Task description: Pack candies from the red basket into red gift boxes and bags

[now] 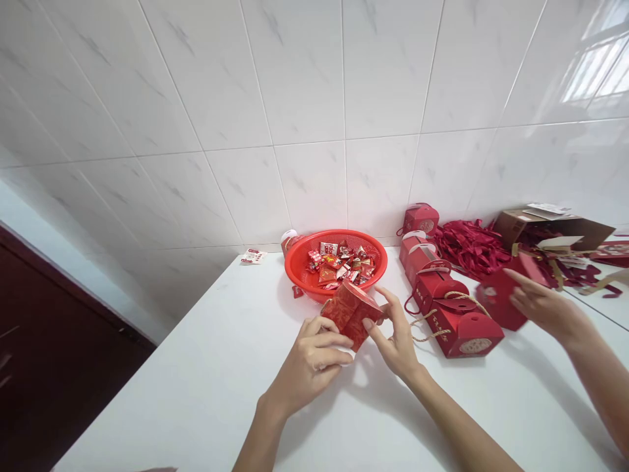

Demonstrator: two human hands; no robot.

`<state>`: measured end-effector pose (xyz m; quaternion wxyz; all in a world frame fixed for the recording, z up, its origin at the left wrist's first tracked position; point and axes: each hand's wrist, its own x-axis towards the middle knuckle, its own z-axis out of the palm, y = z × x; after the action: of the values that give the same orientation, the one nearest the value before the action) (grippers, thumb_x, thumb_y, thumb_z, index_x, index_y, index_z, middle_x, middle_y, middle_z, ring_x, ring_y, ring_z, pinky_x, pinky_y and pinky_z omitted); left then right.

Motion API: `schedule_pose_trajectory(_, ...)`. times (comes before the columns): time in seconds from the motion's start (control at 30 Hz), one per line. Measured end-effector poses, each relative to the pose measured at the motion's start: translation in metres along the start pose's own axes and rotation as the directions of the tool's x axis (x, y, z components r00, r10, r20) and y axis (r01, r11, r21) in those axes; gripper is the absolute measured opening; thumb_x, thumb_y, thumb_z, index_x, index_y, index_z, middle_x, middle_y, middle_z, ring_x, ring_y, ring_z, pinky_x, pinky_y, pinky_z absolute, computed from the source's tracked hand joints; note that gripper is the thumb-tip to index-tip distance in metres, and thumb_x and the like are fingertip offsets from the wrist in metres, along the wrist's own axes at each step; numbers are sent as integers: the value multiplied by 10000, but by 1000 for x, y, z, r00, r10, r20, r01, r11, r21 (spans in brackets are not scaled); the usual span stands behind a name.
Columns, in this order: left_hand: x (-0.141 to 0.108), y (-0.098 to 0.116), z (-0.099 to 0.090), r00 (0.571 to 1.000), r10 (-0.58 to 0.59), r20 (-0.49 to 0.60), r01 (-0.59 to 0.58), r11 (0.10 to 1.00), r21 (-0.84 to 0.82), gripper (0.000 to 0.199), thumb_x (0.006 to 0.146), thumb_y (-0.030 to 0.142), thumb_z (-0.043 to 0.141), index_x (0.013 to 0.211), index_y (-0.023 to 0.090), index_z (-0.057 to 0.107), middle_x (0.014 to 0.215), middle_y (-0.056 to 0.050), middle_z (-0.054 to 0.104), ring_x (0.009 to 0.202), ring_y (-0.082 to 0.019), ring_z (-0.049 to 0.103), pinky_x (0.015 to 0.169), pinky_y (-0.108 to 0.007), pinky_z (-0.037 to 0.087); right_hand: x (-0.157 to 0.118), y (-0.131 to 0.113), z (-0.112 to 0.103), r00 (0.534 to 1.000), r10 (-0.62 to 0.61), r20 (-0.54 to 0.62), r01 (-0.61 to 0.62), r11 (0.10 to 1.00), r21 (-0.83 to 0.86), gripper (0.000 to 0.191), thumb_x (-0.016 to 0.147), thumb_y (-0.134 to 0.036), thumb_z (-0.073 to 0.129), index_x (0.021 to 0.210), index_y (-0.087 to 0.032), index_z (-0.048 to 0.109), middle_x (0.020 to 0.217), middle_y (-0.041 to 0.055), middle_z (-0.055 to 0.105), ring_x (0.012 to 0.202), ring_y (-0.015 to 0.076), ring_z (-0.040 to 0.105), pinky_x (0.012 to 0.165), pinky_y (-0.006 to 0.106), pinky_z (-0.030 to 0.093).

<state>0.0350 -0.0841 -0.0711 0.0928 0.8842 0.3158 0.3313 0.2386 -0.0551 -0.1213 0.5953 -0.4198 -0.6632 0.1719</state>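
Observation:
A patterned red paper gift box (352,313) is held between my two hands, tilted just in front of the basket. My left hand (317,357) grips its left side and lower edge, fingers curled round it. On the other side, the thumb and fingers of my right hand (396,337) pinch the box near its top edge. Right behind it stands a red plastic basket (295,270) with small wrapped candies (339,262) in it. What is inside the held box cannot be seen.
A row of red gift boxes (464,328) with rope handles runs along the right. Another person's hand (545,305) holds a red box (506,298) there. Behind lie dark red ribbons (474,248) and a cardboard box (511,226). A tiled wall (309,183) closes the back.

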Motion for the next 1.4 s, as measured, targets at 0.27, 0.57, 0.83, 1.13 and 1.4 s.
schedule_pose_trajectory(0.27,-7,7,11,998,-49,47,51,998,-38,298,844,76,607,949,296,778,1046,0,774,1127,-250,589,957,-430,472,1,4,-2,999,-18,-26,15,997,-80,188,966,-318,504,1089,-216,604,957,65,685,815,194,614,725,334,504)
schedule_pose_trajectory(0.57,-6,19,18,993,-87,83,97,987,-129,327,843,86,603,1033,297,765,1041,-4,777,1178,-253,592,1035,-468,449,0,5,-2,999,-33,-2,32,977,-211,217,968,-319,517,811,-214,624,715,22,611,711,185,542,671,326,449)
schedule_pose_trajectory(0.83,-2,7,13,974,-186,133,188,982,-4,309,865,138,624,1026,356,772,1260,-10,686,1333,-293,474,1156,-600,326,-2,-1,-1,956,-204,209,247,948,-203,263,968,-298,526,1196,-268,654,1432,111,513,1300,279,499,1033,477,461)
schedule_pose_trajectory(1.13,-22,-6,5,926,-372,67,378,917,-127,358,956,380,556,1300,340,650,1488,-66,494,1415,-300,404,1121,-499,447,-9,6,9,894,-231,384,357,886,-296,345,981,-344,503,1293,-242,607,1545,147,394,1401,306,399,1059,525,446)
schedule_pose_trajectory(1.4,-17,-17,-1,843,-535,-55,515,832,-204,336,979,362,483,1233,283,687,1449,-79,517,1350,-265,494,1127,-449,430,-12,-1,18,874,-286,393,409,870,-277,371,971,-371,525,1309,-233,592,1552,170,370,1412,315,388,1063,524,448)
